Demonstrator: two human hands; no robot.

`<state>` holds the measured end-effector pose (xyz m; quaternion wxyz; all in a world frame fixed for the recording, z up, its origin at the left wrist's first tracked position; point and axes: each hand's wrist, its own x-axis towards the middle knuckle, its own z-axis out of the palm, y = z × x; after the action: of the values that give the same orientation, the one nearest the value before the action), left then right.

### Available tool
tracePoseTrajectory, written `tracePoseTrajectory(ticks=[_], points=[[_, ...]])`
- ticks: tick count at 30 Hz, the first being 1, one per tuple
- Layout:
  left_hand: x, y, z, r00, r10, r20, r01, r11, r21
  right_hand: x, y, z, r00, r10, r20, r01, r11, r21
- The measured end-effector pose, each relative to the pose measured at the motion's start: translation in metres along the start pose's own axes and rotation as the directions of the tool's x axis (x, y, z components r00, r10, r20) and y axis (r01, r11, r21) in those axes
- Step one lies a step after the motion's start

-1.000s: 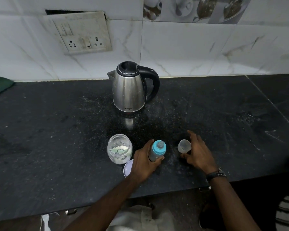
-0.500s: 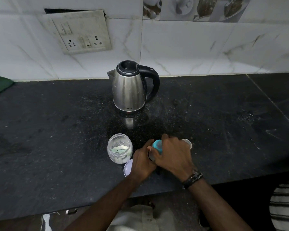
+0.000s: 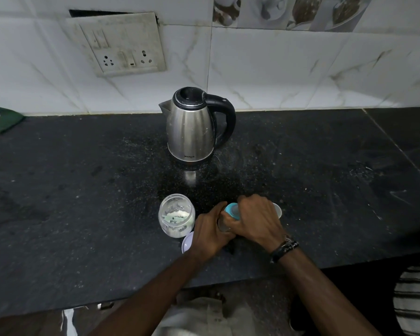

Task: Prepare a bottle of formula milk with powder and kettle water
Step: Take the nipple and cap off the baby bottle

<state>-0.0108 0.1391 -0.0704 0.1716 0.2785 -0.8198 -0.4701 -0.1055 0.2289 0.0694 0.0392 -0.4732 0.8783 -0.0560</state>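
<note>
We've got our left hand point(image 3: 210, 230) wrapped round the small clear baby bottle point(image 3: 222, 224), right hand point(image 3: 257, 219) clamped over its teal screw-on teat collar point(image 3: 232, 210), apparently unscrewing, so next comes lifting it clear.

kettle point(image 3: 191, 132) behind jar point(image 3: 176, 215), perhaps lid point(image 3: 187, 241) beside

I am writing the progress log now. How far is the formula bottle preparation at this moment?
Done: the clear powder jar is open, its white lid lying beside it on the black stone counter.
In hand: left hand holds the baby bottle's body while right hand grips its blue teat top, apparently unscrewing it.
Left: adding powder, then water; the steel kettle stands untouched behind.
</note>
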Motion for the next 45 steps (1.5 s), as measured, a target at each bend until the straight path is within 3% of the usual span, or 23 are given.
tracePoseTrajectory(ticks=[6,12,14,16,19,21,25,30,34,37,40,45], points=[[0.003,0.002,-0.003,0.999,0.046,-0.001,-0.046,0.999,-0.014,0.01,0.019,-0.006,0.98,-0.191,0.06,0.194,0.98,-0.039],[0.002,0.016,-0.009,0.994,0.1,-0.033,-0.102,0.993,-0.056,0.017,0.024,-0.027,0.869,-0.399,0.292,0.413,0.91,0.014],[-0.001,0.016,-0.008,0.997,0.074,-0.025,-0.075,0.996,-0.045,0.017,0.021,-0.035,0.866,-0.376,0.331,0.38,0.923,0.053],[-0.001,0.014,-0.008,0.999,0.046,-0.029,-0.046,0.999,-0.019,0.014,0.014,-0.04,0.909,-0.304,0.285,0.295,0.952,0.075],[0.0,0.017,-0.009,0.999,0.038,-0.028,-0.038,0.999,0.011,0.012,-0.005,-0.038,0.957,-0.116,0.265,0.171,0.965,-0.197],[0.001,0.022,-0.012,0.998,0.056,-0.023,-0.056,0.998,0.009,0.011,-0.017,-0.033,0.959,-0.081,0.272,0.153,0.955,-0.253],[0.0,0.02,-0.012,0.999,0.049,-0.016,-0.049,0.999,-0.016,0.015,-0.017,-0.037,0.943,-0.163,0.291,0.228,0.952,-0.203],[-0.003,0.025,-0.012,0.999,0.04,-0.019,-0.041,0.998,-0.057,0.012,0.005,-0.048,0.92,-0.26,0.292,0.274,0.962,-0.007],[-0.002,0.024,-0.01,0.997,0.039,-0.064,-0.041,0.998,-0.042,0.003,0.032,-0.061,0.975,-0.127,0.182,0.092,0.978,0.186],[-0.004,0.025,-0.009,0.997,0.027,-0.074,-0.031,0.998,-0.047,-0.01,0.048,-0.054,0.984,0.011,0.178,-0.033,0.992,0.12],[-0.005,0.024,-0.007,0.997,0.031,-0.076,-0.034,0.998,-0.046,-0.029,0.058,-0.031,0.955,0.128,0.268,-0.16,0.982,0.101],[-0.005,0.024,-0.008,0.998,0.017,-0.058,-0.02,0.998,-0.051,-0.052,0.054,0.001,0.93,0.179,0.32,-0.202,0.979,0.04]])
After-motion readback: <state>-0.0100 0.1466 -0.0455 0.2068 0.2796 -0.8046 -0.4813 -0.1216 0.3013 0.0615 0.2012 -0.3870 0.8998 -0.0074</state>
